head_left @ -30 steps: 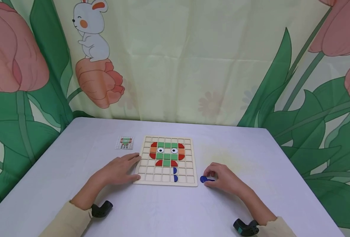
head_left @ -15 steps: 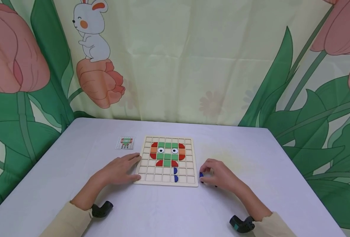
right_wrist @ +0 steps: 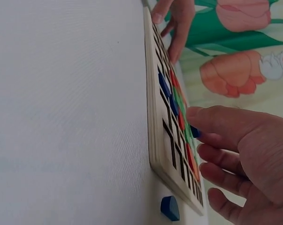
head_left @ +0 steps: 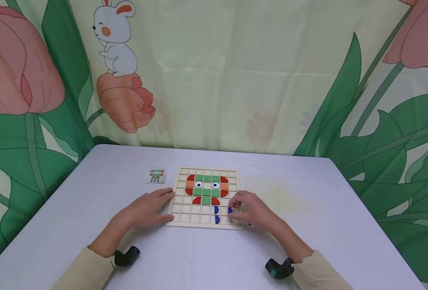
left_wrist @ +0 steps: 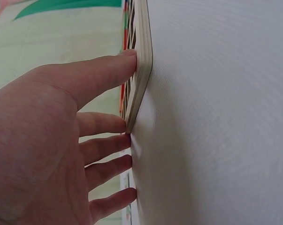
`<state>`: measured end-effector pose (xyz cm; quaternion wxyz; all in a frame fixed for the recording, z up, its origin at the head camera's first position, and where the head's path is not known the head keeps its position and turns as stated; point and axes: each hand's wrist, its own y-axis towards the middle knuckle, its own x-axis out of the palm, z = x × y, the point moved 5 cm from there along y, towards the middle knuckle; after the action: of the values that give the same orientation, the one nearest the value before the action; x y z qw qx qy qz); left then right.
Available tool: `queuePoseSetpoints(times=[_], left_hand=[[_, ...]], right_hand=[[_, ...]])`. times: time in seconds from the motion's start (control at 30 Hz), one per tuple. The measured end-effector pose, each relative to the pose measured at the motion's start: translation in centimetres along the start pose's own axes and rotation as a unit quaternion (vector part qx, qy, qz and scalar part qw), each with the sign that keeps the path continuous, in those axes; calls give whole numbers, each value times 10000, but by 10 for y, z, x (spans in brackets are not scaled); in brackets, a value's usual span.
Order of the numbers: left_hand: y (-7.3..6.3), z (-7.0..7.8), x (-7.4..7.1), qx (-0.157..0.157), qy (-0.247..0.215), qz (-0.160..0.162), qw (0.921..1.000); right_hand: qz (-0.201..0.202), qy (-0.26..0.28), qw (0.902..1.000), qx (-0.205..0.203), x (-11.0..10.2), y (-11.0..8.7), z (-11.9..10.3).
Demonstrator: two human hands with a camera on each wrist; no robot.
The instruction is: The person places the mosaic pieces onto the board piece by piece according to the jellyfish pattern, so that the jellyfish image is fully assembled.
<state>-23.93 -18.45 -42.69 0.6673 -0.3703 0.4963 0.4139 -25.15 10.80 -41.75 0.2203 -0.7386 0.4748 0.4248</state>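
A wooden grid board (head_left: 193, 218) lies on the table, bearing red, green and orange tiles and two round eye tiles. Two blue half-round tiles (head_left: 217, 219) sit one below the other in its lower cells. My left hand (head_left: 146, 209) rests at the board's left edge, fingers spread; in the left wrist view the thumb (left_wrist: 99, 75) touches the corner. Over the board's right part, my right hand (head_left: 252, 209) pinches another blue tile (right_wrist: 195, 131) between thumb and fingers. A loose blue tile (right_wrist: 170, 208) lies on the table just beyond the board's right edge.
A small pattern card (head_left: 155, 175) with a printed figure on a grid lies behind the left hand, left of the board. A printed curtain (head_left: 199, 80) hangs behind the table's far edge.
My right hand has picked up a blue tile from the table right of the board and carried it left over the board. The left hand stays at the board's edge.
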Motion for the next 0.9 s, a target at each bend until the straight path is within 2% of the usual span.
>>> queuePoseSetpoints(times=[0.2,0.33,0.63,0.9], left_hand=[[0,-2,0,-22,49,18,10000],[0,-1,0,-44,19,-15,10000],[1,0,2,-95,33,-41,9999],[1,0,2,-124,32,-18,9999]], right_hand=[[-37,104,9995,-280,8,12,-10],[-98,169,9996,-226,16,17,-15],[8,-205,9983,-544,33,29,-26],[133,-309,9974,-635,36,34,-36]])
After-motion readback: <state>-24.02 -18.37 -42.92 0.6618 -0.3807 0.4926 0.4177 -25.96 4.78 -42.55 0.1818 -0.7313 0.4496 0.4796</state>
